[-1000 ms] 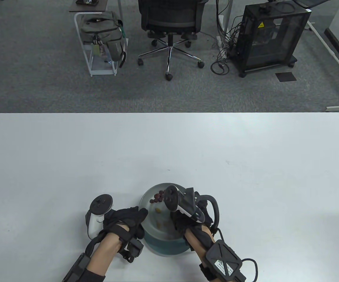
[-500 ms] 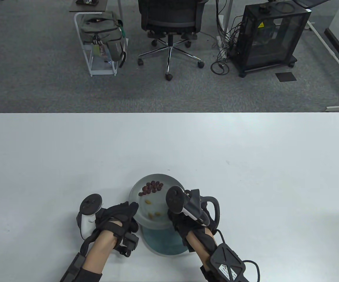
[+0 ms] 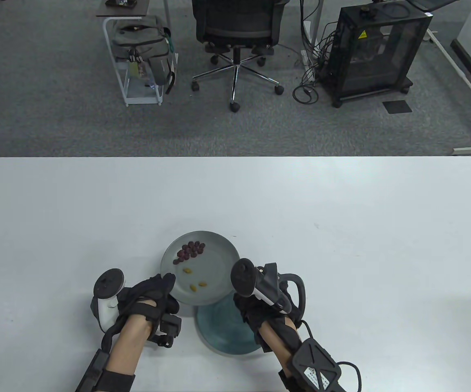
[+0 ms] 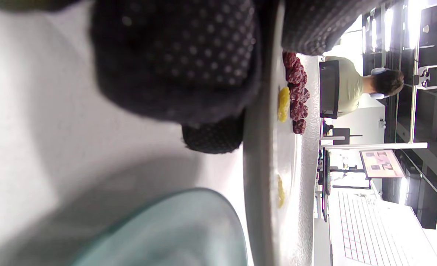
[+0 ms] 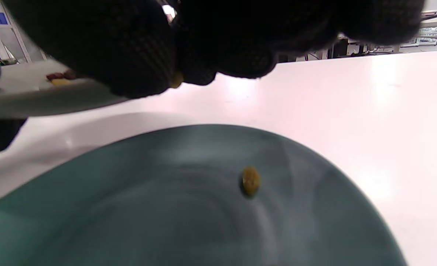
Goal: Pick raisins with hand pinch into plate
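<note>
My left hand (image 3: 166,289) grips the near-left rim of a grey plate (image 3: 219,261) and holds it tilted just above the table. The plate carries a cluster of dark red raisins (image 3: 190,250) and three yellow raisins (image 3: 193,288). In the left wrist view my fingers (image 4: 177,62) clamp the plate's rim (image 4: 257,155). A teal plate (image 3: 223,332) lies on the table in front of me. My right hand (image 3: 246,307) hovers over it, pinching a yellow raisin (image 5: 176,79). Another yellow raisin (image 5: 250,181) is on the teal plate (image 5: 129,207).
The white table (image 3: 341,228) stretches wide on all sides of the plates. Beyond its far edge stand an office chair (image 3: 237,36), a rack with a bag (image 3: 141,53) and a black cabinet (image 3: 376,49).
My left hand has carried the grey plate up and to the left, uncovering most of the teal plate. My right hand has stayed over the teal plate.
</note>
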`<state>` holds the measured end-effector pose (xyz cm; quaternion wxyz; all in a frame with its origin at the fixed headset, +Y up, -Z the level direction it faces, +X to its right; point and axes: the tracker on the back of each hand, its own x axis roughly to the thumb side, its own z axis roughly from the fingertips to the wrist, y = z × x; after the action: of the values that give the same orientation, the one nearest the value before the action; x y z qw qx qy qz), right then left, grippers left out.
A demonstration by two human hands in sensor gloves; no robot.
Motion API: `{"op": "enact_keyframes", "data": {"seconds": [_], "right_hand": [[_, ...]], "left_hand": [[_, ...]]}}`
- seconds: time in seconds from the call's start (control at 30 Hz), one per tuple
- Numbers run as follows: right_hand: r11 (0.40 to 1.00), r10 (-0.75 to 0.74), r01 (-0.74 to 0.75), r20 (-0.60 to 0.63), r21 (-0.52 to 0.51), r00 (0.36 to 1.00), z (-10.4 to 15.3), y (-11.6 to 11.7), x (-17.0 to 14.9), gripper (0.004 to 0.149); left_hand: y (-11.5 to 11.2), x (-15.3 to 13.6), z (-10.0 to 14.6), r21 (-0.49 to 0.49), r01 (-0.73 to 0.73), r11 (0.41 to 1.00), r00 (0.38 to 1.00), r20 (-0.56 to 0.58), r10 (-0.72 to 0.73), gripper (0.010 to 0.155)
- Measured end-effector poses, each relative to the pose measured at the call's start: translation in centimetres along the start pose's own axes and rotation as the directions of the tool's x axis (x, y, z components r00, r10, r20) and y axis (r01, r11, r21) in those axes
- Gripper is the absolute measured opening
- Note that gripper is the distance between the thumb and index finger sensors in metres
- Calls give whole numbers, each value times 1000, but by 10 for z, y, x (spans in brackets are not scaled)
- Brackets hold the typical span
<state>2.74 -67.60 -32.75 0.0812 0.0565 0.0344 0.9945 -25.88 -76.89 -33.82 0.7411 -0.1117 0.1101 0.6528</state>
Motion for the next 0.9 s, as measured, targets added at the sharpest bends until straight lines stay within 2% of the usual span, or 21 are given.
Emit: {"op": "enact_keyframes", "data": {"seconds": [0.13, 0.27, 0.57, 0.9], "right_hand": [[999, 32, -32, -3, 40, 999, -8, 12, 3, 49], [997, 55, -55, -4, 49, 998, -16, 20, 6, 49], [976, 193, -196, 34, 98, 981, -23, 45, 26, 48], [964, 244, -247, 39, 94, 969, -25, 51, 32, 48]], "left_hand": [[7, 1, 1, 42, -21, 999, 1000, -1, 21, 52], [14, 4, 4, 93, 17, 996, 1000, 9, -18, 52], [18, 9, 5, 86, -26, 996, 999, 44, 22, 52], [19, 9, 5, 102, -17, 995, 998, 58, 11, 51]]}}
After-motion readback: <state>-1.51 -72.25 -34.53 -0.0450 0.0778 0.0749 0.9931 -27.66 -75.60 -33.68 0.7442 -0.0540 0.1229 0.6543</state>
